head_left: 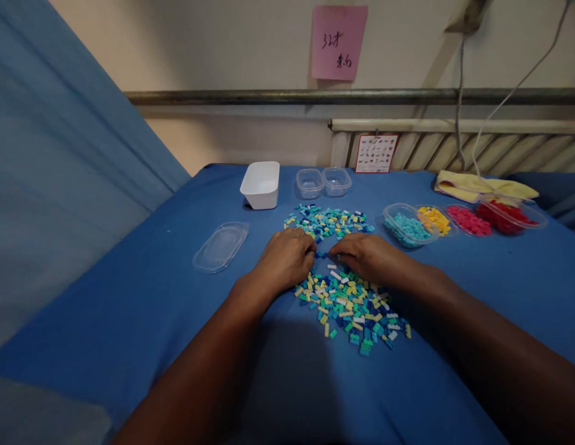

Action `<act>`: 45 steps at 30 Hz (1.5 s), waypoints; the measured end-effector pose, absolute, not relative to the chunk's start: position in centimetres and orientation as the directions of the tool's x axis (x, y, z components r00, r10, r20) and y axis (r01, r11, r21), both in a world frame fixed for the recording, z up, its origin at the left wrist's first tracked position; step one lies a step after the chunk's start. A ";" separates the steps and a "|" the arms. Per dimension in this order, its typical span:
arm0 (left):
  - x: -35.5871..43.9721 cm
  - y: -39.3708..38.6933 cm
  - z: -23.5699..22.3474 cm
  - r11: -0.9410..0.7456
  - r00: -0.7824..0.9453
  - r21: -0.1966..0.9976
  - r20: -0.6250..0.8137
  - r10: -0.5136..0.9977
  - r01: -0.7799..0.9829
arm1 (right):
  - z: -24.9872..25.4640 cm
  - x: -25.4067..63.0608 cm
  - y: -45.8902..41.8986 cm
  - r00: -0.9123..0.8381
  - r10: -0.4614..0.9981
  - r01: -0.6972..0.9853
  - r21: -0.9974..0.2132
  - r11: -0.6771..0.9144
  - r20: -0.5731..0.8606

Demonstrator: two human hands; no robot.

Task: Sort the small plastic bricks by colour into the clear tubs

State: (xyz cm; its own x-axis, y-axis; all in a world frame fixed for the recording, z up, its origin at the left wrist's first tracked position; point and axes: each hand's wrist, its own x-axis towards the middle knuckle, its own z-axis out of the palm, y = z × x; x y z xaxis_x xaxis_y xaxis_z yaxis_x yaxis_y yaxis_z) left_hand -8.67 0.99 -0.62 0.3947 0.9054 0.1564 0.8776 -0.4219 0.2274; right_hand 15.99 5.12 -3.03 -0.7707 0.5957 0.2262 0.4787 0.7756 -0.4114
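Note:
Small building bricks in blue, green, yellow and white lie in two loose groups on the blue cloth: a near pile and a far pile. Between them are my hands, facing each other. My left hand rests on the cloth with its fingers curled in and closed; whatever they hold is hidden. Bent and pressed together, the fingers of my right hand reach toward a few dark blue bricks in the gap. Whether a brick sits in those fingertips is too small to tell.
A white tub and two clear containers stand at the back. On the left lies a clear lid. To the right are containers of turquoise pieces, yellow pieces, pink pieces and red pieces, near a yellow cloth.

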 end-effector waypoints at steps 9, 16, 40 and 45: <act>-8.5 1.0 -0.9 -0.383 0.324 0.373 0.213 0.922 0.845 | -1.4 18.9 6.8 -0.618 0.701 0.532 -0.467 0.706 0.355; -8.5 1.1 -1.0 -0.392 0.228 0.551 0.343 0.911 0.737 | -1.4 19.3 6.8 -0.664 0.707 0.584 -0.423 0.693 0.241; -4.4 0.7 -2.2 0.051 0.121 0.998 -0.046 0.992 -0.036 | -0.9 17.1 5.6 -0.378 0.920 0.021 -0.995 -0.100 -0.101; -3.7 0.2 -1.4 0.176 0.150 0.947 -0.140 0.979 -0.269 | -0.8 15.3 4.5 -0.316 0.944 -0.140 -0.980 -0.139 -0.089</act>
State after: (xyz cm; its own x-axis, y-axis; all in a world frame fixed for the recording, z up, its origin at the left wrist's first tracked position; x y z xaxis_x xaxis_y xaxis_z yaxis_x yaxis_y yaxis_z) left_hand -3.68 0.16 -1.37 0.1505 0.9787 -0.1396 -0.2692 0.1765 0.9468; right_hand 15.32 4.48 -0.84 -0.3163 0.9445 -0.0888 -0.1402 -0.1391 -0.9803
